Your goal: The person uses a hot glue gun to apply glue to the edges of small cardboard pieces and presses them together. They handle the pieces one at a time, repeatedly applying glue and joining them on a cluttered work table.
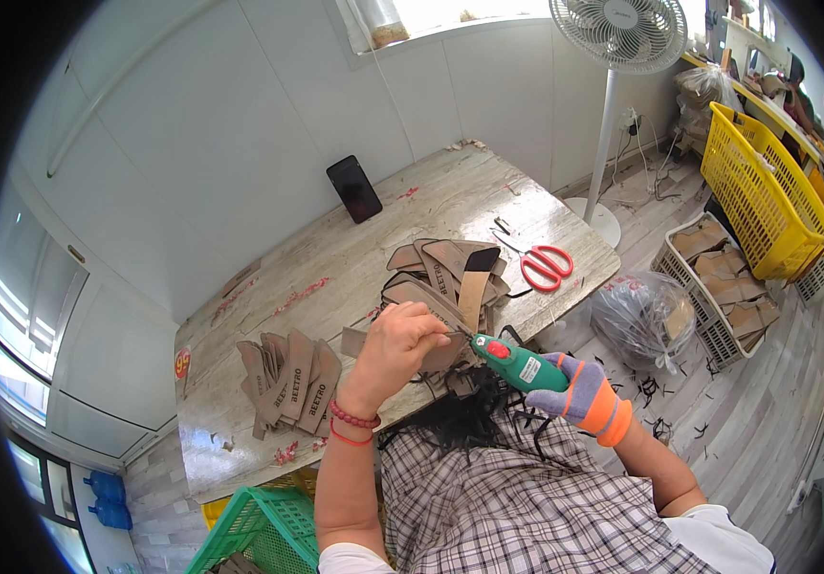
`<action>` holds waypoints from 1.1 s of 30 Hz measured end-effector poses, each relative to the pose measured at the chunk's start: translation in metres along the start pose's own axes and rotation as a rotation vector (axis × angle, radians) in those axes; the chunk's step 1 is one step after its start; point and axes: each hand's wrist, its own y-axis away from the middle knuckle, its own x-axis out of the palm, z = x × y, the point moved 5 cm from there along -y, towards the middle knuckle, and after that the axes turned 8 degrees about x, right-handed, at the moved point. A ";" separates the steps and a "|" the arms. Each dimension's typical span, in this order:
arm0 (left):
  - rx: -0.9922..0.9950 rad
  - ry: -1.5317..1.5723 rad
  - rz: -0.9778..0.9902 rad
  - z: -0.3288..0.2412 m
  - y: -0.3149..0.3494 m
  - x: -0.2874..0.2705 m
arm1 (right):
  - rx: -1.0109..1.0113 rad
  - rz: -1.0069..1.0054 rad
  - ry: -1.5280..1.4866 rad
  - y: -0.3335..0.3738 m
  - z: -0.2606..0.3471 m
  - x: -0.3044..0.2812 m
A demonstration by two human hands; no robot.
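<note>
My bare left hand (pixel 397 346) is closed in a pinch at the front edge of the table. A flat brown piece (pixel 442 360) sticks out on both sides of it, partly hidden by the fingers. My right hand (pixel 579 390), in a grey and orange glove, is wrapped round a green handheld power tool (pixel 527 367) with a red button. The tool's narrow tip meets the work close to my left fingertips. Black strip scraps (pixel 464 407) are heaped on my lap below. Beyond my hands lies a pile of brown pieces (pixel 436 263), some with black ends.
A second pile of brown pieces (pixel 297 383) lies on the table (pixel 268 287) at left. Red-handled scissors (pixel 544 266) and a phone (pixel 354 189) lie farther back. A plastic bag (pixel 643 316), crates (pixel 766 182) and a standing fan (pixel 613 124) are at right; a green basket (pixel 259 526) stands lower left.
</note>
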 end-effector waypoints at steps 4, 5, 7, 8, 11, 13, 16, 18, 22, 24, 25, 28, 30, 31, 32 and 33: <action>-0.014 0.033 0.035 0.005 0.000 0.003 | -0.020 0.018 -0.016 0.000 0.006 0.004; -0.040 0.070 0.036 0.007 0.002 0.005 | -0.016 0.015 -0.019 -0.001 0.006 0.005; -0.098 0.106 -0.029 0.014 0.003 0.006 | 0.009 0.011 -0.061 -0.001 0.004 0.006; -0.132 0.103 -0.096 0.020 0.005 0.003 | 0.029 0.012 -0.100 0.000 0.003 0.006; -0.299 0.083 -0.540 0.048 0.019 -0.022 | 0.043 -0.038 -0.207 -0.002 -0.004 0.003; -0.403 0.285 -0.938 0.070 0.043 -0.035 | 0.083 -0.047 -0.261 -0.001 -0.010 0.001; -0.571 0.863 -1.361 0.101 0.097 -0.008 | 0.052 -0.043 -0.221 0.003 -0.008 0.006; -0.758 1.131 -1.330 0.121 0.136 0.040 | 0.067 -0.029 -0.236 0.003 -0.013 0.013; -0.927 1.801 -0.966 0.083 0.136 0.118 | 0.096 0.003 -0.072 0.004 -0.020 0.022; -0.907 1.937 -0.817 0.054 0.119 0.133 | 0.113 -0.005 -0.034 0.007 -0.018 0.023; -0.873 1.980 -0.794 0.038 0.108 0.132 | 0.111 -0.029 -0.094 0.010 -0.016 0.022; -0.703 2.051 -0.844 0.026 0.098 0.127 | 0.136 -0.074 -0.229 0.019 -0.013 0.018; -0.636 2.008 -0.897 0.023 0.095 0.122 | 0.201 -0.072 -0.260 0.021 -0.018 0.013; -0.637 1.953 -0.911 0.018 0.093 0.117 | 0.197 -0.060 -0.236 0.022 -0.017 0.013; -0.638 1.898 -0.925 0.015 0.090 0.113 | 0.193 -0.049 -0.212 0.025 -0.017 0.014; -0.615 1.822 -0.907 0.014 0.089 0.111 | 0.188 -0.033 -0.187 0.027 -0.017 0.016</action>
